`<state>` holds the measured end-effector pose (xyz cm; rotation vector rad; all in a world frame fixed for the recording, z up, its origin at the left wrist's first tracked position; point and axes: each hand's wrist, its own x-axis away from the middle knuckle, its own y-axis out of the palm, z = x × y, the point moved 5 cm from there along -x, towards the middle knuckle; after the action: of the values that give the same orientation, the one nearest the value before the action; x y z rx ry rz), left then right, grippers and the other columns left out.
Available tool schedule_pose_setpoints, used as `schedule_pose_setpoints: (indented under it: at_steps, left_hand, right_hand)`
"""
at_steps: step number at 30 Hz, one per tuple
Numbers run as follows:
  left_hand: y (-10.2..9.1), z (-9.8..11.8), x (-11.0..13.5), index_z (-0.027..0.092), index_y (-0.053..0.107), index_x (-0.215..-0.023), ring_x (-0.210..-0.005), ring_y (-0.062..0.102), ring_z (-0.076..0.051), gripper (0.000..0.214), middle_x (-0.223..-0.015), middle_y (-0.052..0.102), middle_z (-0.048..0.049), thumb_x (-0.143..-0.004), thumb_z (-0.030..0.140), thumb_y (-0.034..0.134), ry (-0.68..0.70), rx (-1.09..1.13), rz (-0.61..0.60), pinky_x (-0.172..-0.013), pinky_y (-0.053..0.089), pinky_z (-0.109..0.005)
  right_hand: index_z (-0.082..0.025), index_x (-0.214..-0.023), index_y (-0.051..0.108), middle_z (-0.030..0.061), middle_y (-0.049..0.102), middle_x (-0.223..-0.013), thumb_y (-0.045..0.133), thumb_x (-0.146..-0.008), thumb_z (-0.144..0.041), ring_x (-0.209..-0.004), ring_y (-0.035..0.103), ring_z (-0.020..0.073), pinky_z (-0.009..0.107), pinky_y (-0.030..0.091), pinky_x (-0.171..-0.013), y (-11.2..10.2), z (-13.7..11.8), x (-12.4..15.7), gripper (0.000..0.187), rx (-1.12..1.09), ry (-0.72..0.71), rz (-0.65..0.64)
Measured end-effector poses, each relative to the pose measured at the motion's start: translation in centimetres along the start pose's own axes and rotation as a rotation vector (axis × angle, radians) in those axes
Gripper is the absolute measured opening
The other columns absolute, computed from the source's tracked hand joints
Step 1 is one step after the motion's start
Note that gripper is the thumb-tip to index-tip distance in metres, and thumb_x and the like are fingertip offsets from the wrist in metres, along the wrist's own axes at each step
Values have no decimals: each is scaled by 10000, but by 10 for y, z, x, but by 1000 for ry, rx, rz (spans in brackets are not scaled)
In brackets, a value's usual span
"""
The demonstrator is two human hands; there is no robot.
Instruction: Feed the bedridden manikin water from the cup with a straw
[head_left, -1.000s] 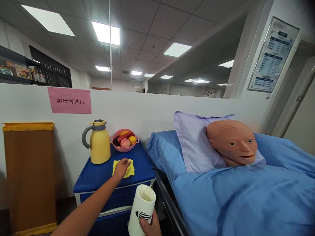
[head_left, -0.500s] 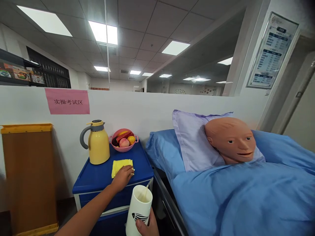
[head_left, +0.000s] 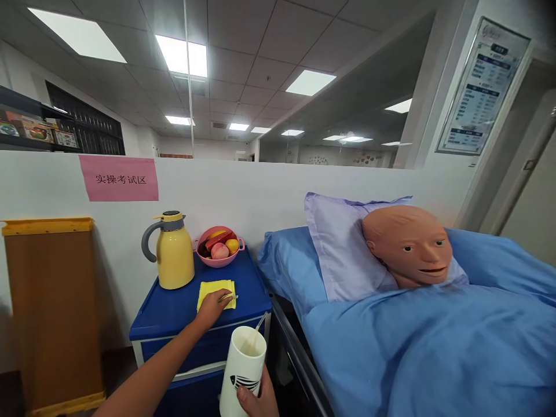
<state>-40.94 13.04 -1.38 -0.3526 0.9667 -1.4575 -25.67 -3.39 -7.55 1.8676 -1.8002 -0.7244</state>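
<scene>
My left hand (head_left: 212, 306) reaches over the blue bedside cabinet, its fingers closed in a pinch on a folded yellow cloth (head_left: 211, 287). The cloth lies on the cabinet top, with its near part hidden under the hand. Lower down, my right hand (head_left: 260, 398) is wrapped round a white cup (head_left: 243, 370) with a black striped fish printed on its side. A thin pale straw (head_left: 260, 322) leans out over the cup's rim. The cup is held slightly tilted in front of the cabinet.
On the blue cabinet (head_left: 163, 315) stand a yellow thermos jug (head_left: 175, 258) and a pink basket (head_left: 220, 262) of fruit. To the right is a bed with a dark rail (head_left: 299, 359), a blue quilt (head_left: 417, 347) and a manikin head (head_left: 408, 249) on a lilac pillow (head_left: 330, 249).
My left hand has drawn back a little to the left, and its fingers have curled in at the cloth. The cup in my right hand has shifted slightly left.
</scene>
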Motion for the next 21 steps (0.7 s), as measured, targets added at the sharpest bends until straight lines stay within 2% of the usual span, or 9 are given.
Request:
schedule_pose_setpoints:
  at_steps: [3,7,10,13,17,19,21]
  left_hand:
    - [6,1,2,231,675,-1088,-1076,623,-206,352,-1152,692,-45,-867,392,454,4,-18,-10,-961,450,-315]
    - [13,8,7,265,661,-1130,-1266,489,-192,335,-1286,612,-30,-878,366,465,77,-65,-50,-1125,275,-375]
    - [16,19,8,294,626,-1178,-1346,385,-171,344,-1358,552,-11,-910,348,417,147,-136,-53,-1162,177,-412]
    - [22,25,6,276,542,-1282,-1395,298,-205,402,-1432,466,-34,-916,357,397,126,-288,-87,-1156,167,-475]
    - [23,25,12,216,378,-1409,-1414,239,-282,615,-1508,321,-101,-857,471,474,95,-355,-189,-1141,118,-566]
    - [20,24,22,212,336,-1430,-1416,238,-261,663,-1520,295,-92,-825,411,519,135,-349,-247,-1155,121,-529]
    - [15,22,34,237,339,-1429,-1406,272,-215,662,-1515,319,-53,-789,241,508,175,-336,-284,-1165,152,-465]
  right_hand:
    - [-179,-1162,586,106,716,-1013,868,-409,-535,-914,659,289,440,504,-853,1,1,1,879,-6,-6,-12]
    - [-182,-1101,613,91,730,-922,860,-395,-555,-855,668,280,420,524,-801,2,2,1,835,26,-4,-16]
    - [-194,-1037,638,75,728,-828,847,-401,-576,-842,668,290,429,528,-788,4,1,0,772,64,-29,-16]
    - [-197,-1024,647,66,725,-797,840,-396,-592,-860,667,296,441,509,-839,6,-2,0,766,109,-68,-10]
    - [-186,-1053,642,97,724,-926,835,-363,-621,-976,642,323,463,445,-941,10,-7,2,838,145,-102,-10]
    - [-196,-1059,636,98,716,-972,834,-356,-628,-1000,634,329,471,441,-947,11,-8,4,849,142,-88,-11]
    - [-205,-1053,633,88,719,-946,838,-351,-623,-997,633,334,479,450,-934,11,-8,5,843,130,-57,-16]
